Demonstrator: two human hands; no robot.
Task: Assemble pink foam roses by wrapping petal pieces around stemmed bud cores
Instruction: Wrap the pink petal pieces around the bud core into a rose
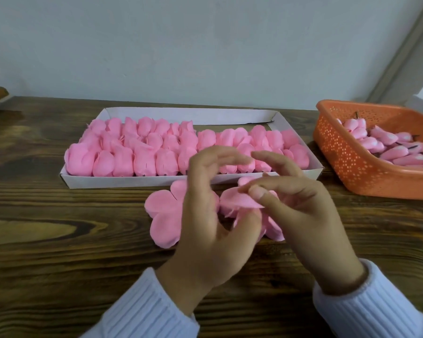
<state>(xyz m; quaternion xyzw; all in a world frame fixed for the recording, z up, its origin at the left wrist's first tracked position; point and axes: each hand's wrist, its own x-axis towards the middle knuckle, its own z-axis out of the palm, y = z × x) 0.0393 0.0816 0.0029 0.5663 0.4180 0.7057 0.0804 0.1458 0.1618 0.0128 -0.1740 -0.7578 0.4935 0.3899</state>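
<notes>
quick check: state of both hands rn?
Left hand: open, fingers loosely arched, no grip visible.
Right hand: thumb and forefinger pinch a pink petal piece.

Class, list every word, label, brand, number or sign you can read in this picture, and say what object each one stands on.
There is no readable text anywhere in the picture.
On the white cardboard tray: nothing is printed.
On the orange basket: only a pattern of small holes, no label.
On the petal piece pinched by the right hand: no marks.
</notes>
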